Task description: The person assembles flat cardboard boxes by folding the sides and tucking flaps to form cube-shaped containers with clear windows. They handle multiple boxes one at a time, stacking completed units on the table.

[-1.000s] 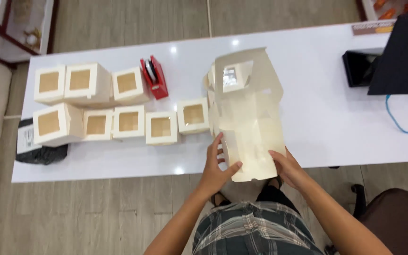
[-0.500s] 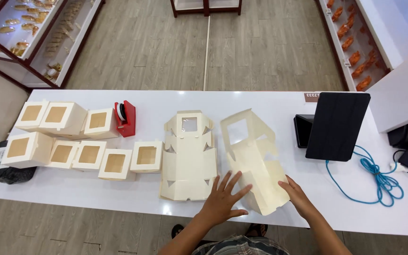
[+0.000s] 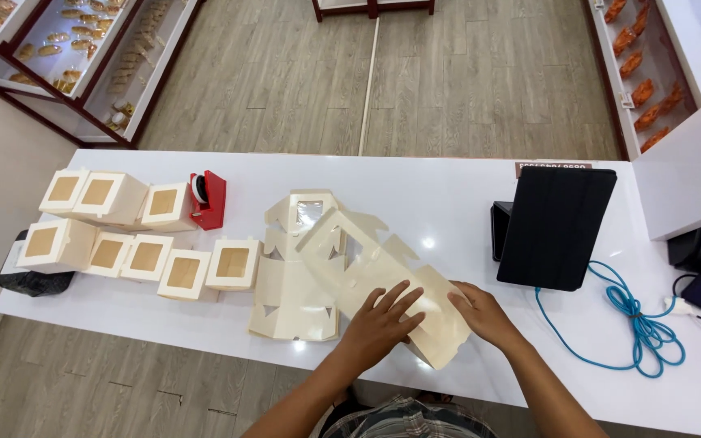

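Right now my left hand [image 3: 383, 320] lies flat, fingers [image 3: 403, 294] spread open, pressing on a cream unfolded box blank [image 3: 383, 272] that sits tilted near the front edge of the white surface [image 3: 448, 203], about midway along it. My right hand [image 3: 484, 312] rests on the blank's right end, fingers loosely curled over its edge rather than clamped; I cannot tell whether they pinch it. The blank overlaps a second flat blank [image 3: 294, 284] lying just to its left. Toward the left end of the surface stand folded window boxes [image 3: 148, 255] in two rows, with a red tape dispenser [image 3: 207, 199] touching the back row. Near the right end a black tablet case [image 3: 553, 227] stands upright, and a blue cable [image 3: 638, 324] coils beside it.
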